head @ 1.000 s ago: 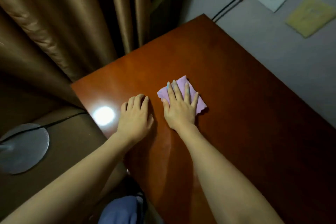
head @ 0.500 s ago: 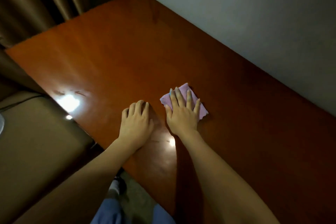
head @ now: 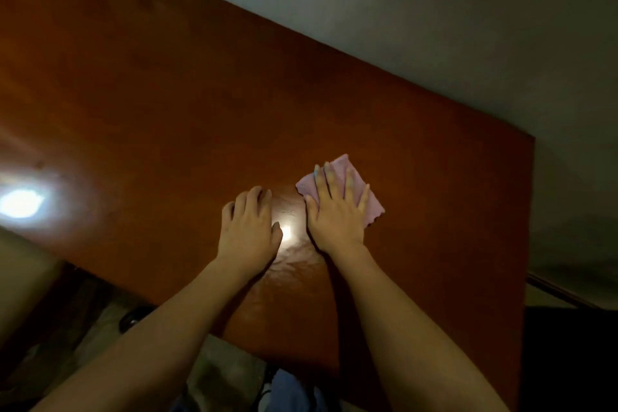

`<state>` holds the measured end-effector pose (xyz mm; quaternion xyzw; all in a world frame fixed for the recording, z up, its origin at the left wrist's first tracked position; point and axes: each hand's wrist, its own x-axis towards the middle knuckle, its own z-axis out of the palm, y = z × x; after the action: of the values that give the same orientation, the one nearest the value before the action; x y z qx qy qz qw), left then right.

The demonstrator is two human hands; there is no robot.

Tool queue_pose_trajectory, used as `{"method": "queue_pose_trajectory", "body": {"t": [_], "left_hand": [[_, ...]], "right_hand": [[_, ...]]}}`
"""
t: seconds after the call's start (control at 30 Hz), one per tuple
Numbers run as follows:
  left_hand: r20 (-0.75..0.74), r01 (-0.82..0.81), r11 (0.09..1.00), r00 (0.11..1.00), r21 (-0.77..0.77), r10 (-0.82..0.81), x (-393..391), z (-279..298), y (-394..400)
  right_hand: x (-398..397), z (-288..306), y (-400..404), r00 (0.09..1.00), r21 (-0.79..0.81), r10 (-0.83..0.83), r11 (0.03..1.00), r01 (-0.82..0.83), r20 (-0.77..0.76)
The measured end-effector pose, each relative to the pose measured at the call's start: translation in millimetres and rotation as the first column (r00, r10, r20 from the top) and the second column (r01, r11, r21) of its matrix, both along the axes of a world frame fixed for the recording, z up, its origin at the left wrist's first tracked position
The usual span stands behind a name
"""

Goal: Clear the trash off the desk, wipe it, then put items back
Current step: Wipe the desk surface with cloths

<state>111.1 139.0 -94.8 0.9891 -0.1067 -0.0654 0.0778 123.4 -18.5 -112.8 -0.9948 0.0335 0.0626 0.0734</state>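
Presently: wiping stage | right hand (head: 336,222) grip flat, pressing pink cloth (head: 341,184) | left hand (head: 249,231) beside cloth, loosely curled, empty | surface (head: 167,104) bare; items unreturned

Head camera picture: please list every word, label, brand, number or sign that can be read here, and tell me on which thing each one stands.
None: no readable text appears in this view.
Glossy reddish-brown wooden desk: bare surface, no print.
Folded pink wiping cloth under the right hand: plain, no visible label.
Grey wall: no sign or writing.
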Motion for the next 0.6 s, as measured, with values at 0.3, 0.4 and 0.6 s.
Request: {"method": "queue_pose_trajectory", "body": {"t": [0.3, 0.4, 0.6], "left_hand": [[0.033, 0.191, 0.981, 0.981, 0.037, -0.192, -35.2, -3.6, -103.2], [0.048, 0.252, 0.966, 0.966, 0.054, -0.255, -49.7, -4.0, -131.8], [0.074, 0.358, 0.932, 0.930, 0.054, -0.361, -71.5, -5.4, -172.0]], "right_hand": [[-66.0, -0.7, -104.0, 0.977, 0.003, -0.212, 0.977, 0.213, -0.029], [-88.3, -0.9, -133.2, 0.954, 0.016, -0.300, 0.954, 0.300, -0.012], [-134.7, -2.1, -181.2, 0.887, 0.045, -0.461, 0.887, 0.460, 0.023]]}}
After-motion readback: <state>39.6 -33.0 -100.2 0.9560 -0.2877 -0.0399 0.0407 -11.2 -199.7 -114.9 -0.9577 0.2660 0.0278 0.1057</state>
